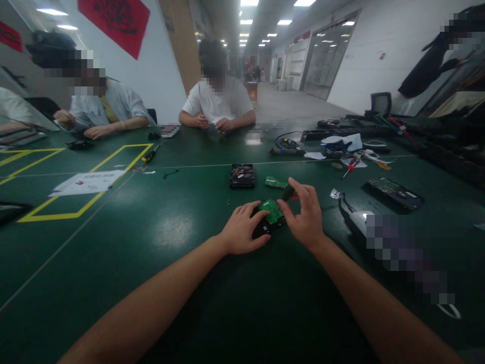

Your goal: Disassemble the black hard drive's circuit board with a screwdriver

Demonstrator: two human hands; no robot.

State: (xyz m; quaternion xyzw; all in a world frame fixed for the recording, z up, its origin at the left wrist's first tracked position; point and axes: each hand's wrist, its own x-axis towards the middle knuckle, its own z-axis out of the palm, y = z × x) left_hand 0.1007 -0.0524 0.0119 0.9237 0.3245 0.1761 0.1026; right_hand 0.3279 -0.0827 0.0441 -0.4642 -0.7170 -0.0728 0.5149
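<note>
The left hand (242, 231) grips the near-left edge of a hard drive (262, 230) lying on the green table (170, 263). The drive's circuit board (272, 212) faces up. The right hand (305, 215) pinches a screwdriver (288, 191), tip down on that board. A second drive (242, 176) and a loose board (276, 182) lie just beyond the hands.

Dark green bench (159, 242) w/ yellow tape lines (87, 202); green circuit board (271, 210) on black drive (261, 228); red wall banner (117, 20).
</note>
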